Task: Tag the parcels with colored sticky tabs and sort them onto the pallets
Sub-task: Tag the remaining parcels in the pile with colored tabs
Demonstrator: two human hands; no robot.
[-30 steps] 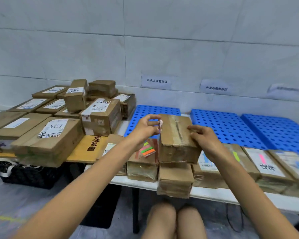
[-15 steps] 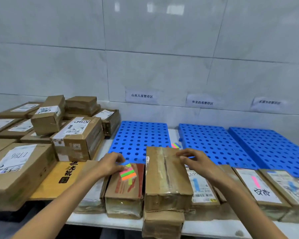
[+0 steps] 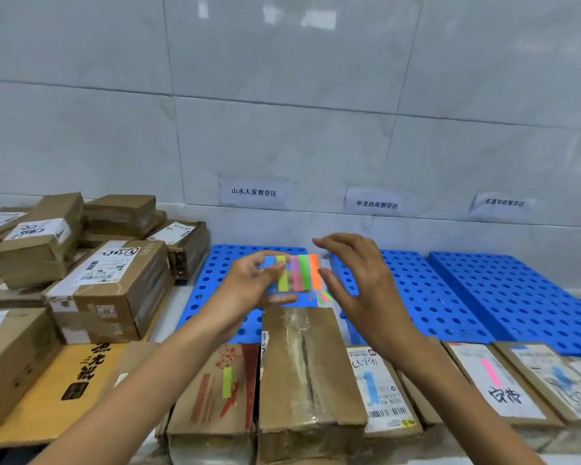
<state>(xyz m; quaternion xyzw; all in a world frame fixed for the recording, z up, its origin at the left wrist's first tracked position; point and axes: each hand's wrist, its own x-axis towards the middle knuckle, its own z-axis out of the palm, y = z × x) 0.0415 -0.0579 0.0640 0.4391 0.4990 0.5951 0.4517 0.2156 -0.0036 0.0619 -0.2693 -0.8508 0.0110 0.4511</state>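
Note:
A taped brown parcel (image 3: 307,370) lies on top of other parcels at the table's front, with no tab visible on it. Above its far end my left hand (image 3: 249,286) holds a pad of colored sticky tabs (image 3: 294,273) with blue, green, pink and orange strips. My right hand (image 3: 356,280) hovers open just right of the pad, fingers spread near the orange strip. Neighbouring parcels carry tabs: green on a red-printed parcel (image 3: 222,384), blue on a labelled parcel (image 3: 378,387), pink on another parcel (image 3: 493,377).
Three blue perforated pallets (image 3: 420,297) lie along the wall under paper signs (image 3: 254,192). A pile of untagged boxes (image 3: 111,286) fills the left side. A few loose tabs (image 3: 323,298) lie between the first two pallets. A yellow flat box (image 3: 57,391) lies front left.
My left hand has picked up the tab pad from the red-printed parcel and raised it. My right hand has left the brown parcel and moved up beside the pad. The view tilted upward.

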